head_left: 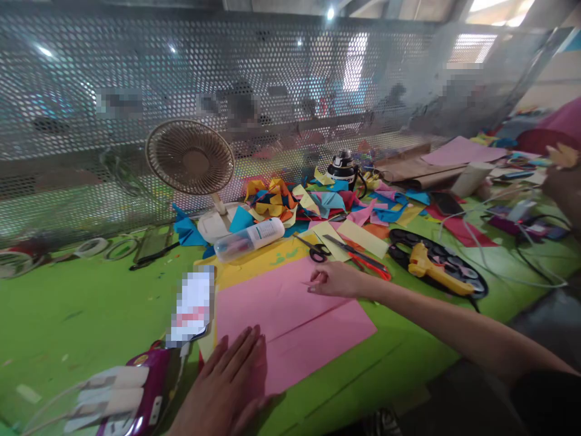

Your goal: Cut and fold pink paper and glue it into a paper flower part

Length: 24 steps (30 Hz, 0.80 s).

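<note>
A sheet of pink paper point(254, 297) lies in front of me, with a long dark line, a fold or overlapping edge, across its lower half. My left hand point(231, 381) rests flat on the near left part of the paper, fingers stretched out. Over the far right part, my right hand point(338, 280) is closed in a pinch, with a bit of pink paper at its fingertips. Just beyond that hand are black-handled scissors point(320, 251) and a pair with orange handles point(379, 266). Yellow paper point(206, 272) shows from under the pink sheet.
Left of the paper are a phone point(193, 303) and a purple power strip point(149, 387) with chargers. Farther back stand a fan point(193, 157), a clear bottle point(249, 239) and piled paper scraps point(272, 200). A yellow glue gun point(438, 269) lies on a black tray point(481, 290); another person's hand point(563, 156) is far right.
</note>
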Motion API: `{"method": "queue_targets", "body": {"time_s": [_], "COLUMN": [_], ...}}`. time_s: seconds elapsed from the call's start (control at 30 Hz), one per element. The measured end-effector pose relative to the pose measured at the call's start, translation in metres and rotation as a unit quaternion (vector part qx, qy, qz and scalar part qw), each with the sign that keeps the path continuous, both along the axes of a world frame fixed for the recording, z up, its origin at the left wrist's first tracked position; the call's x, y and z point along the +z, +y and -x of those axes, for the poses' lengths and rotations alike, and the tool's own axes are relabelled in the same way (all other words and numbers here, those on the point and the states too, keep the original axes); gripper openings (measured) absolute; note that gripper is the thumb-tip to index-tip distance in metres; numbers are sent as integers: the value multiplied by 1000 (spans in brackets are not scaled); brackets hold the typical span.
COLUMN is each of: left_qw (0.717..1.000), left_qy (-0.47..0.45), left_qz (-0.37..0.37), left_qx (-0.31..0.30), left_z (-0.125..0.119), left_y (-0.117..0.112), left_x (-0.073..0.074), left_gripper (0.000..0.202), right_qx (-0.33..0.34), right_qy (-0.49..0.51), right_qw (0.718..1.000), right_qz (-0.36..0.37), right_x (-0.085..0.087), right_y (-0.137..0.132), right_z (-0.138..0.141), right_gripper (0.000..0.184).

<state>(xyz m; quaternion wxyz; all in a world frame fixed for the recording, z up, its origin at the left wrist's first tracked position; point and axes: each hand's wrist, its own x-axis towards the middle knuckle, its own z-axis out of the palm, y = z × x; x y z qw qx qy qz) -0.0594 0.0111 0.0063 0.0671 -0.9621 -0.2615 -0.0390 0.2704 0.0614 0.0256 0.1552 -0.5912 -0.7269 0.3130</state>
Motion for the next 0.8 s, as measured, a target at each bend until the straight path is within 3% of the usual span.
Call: {"method": "queue_targets", "body": {"time_s": [0.3, 0.37, 0.47, 0.53, 0.6, 0.7, 0.8], "left_qw": [999, 997, 982, 950, 904, 813, 711], "left_qy": [0, -14, -93, -192, -301, -442, -469], "left_qz": [39, 60, 74, 77, 118, 261, 461], "left_qx": [11, 39, 145, 234, 279, 276, 249], "left_z": [-11, -15, -22, -28, -33, -40, -46], "left_y": [10, 15, 23, 30, 38, 48, 52], "left_x": [11, 14, 22, 26, 30, 34, 37], "left_gripper": [70, 71, 76, 82, 89, 92, 66], "right_qx": [35, 47, 38, 22, 0, -29, -38], "right_qy": [139, 169, 213, 240, 279, 341, 358], "right_qw": [986, 981, 975, 970, 960, 939, 932], "right_qz": [84, 78, 43, 18, -3, -20, -29], "right_x": [-11, -9, -5, -3, -1, 1, 1], "right_y": [3, 1, 1, 1, 1, 1, 0], "right_z": [3, 4, 2, 0, -4, -10, -12], "right_gripper": [37, 36, 37, 39, 40, 39, 39]}}
